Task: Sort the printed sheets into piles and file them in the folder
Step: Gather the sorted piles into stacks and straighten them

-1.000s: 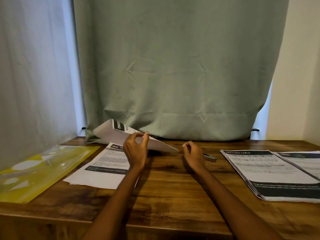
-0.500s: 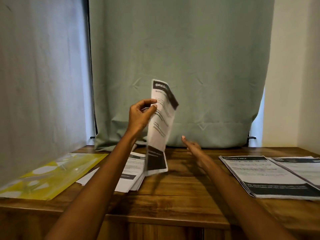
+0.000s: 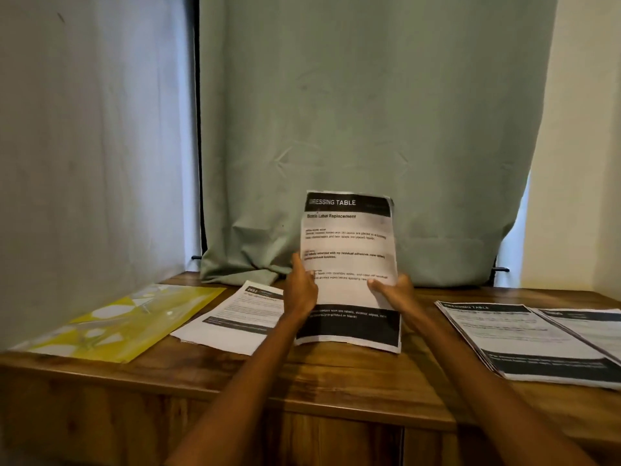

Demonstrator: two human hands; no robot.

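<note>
I hold a printed sheet (image 3: 347,243) headed "DRESSING TABLE" upright above the wooden table (image 3: 302,375), facing me. My left hand (image 3: 300,289) grips its left edge and my right hand (image 3: 393,290) grips its right edge. A pile of sheets (image 3: 235,317) lies on the table left of my hands. Two more piles lie at the right: one headed "DRESSING TABLE" (image 3: 517,341) and one (image 3: 591,326) partly cut off by the frame edge. A yellow see-through folder (image 3: 124,321) lies flat at the far left.
A green curtain (image 3: 369,129) hangs behind the table, its hem resting on the tabletop. A pale curtain (image 3: 94,146) covers the left side. A cream wall (image 3: 578,146) stands on the right. The table's front edge runs close below my forearms.
My left hand lifted the sheet off the left pile and turned it to face me. My right hand came up from the table and took the sheet's right edge.
</note>
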